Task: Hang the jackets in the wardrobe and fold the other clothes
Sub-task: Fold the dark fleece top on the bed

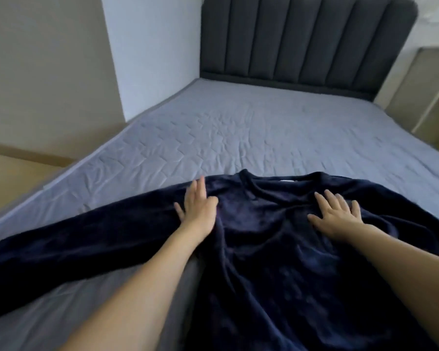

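A dark navy fleece sweater lies spread flat on the bed, its neckline pointing toward the headboard and one long sleeve stretched out to the left. My left hand rests flat on the sweater's left shoulder with fingers straight. On the right chest area my right hand presses down, fingers spread. Neither hand holds any cloth. The sweater's lower hem runs out of view at the bottom.
The bed's grey quilted mattress stretches ahead to a dark padded headboard. A beige wall and ledge border the left side. A beige side unit stands at the right of the bed.
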